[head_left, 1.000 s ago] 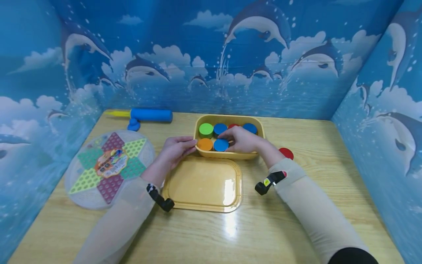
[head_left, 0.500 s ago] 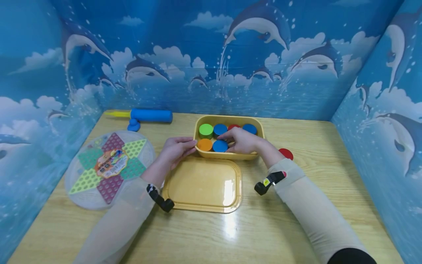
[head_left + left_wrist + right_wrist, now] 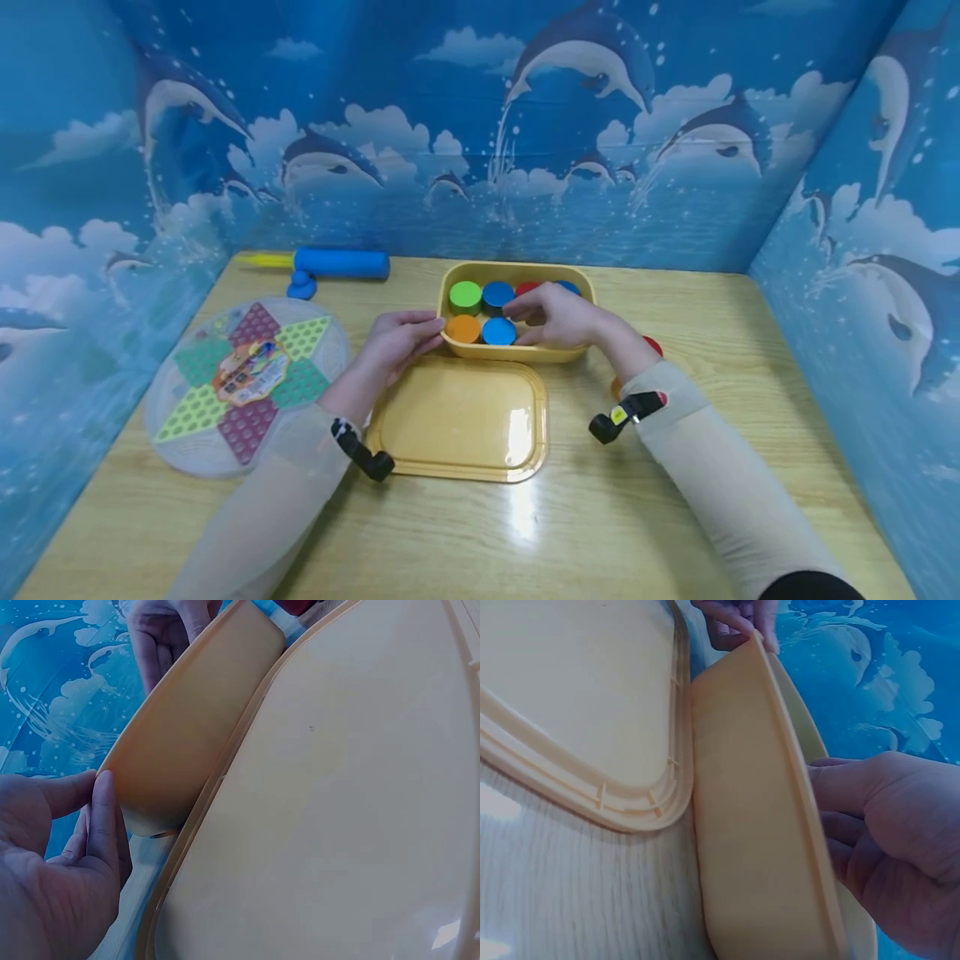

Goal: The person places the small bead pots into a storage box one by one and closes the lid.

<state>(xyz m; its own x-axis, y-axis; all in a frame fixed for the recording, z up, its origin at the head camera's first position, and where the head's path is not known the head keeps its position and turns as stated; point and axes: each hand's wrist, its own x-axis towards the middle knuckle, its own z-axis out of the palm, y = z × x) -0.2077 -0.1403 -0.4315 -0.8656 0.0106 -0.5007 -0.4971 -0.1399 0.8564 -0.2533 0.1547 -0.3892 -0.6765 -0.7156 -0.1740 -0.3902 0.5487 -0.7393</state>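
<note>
A yellow plastic box stands at the middle back, holding several round, thick, disc-like pieces. Among them are a green piece, an orange piece, a blue piece at the front and another blue piece behind. My left hand pinches the box's left end at the rim, between thumb and fingers. Over the box's right half, my right hand reaches inside, with a gap between thumb and index finger, just right of the front blue piece. In the right wrist view its fingertips are behind the box wall.
The box's yellow lid lies flat in front of it. A Chinese checkers board is at the left, with a blue and yellow pump behind. Near my right forearm lie a red piece and a partly hidden orange one.
My right hand has shifted slightly right, away from the front blue piece, which stays in the box. An orange edge now shows beside the right forearm. The left hand keeps its hold.
</note>
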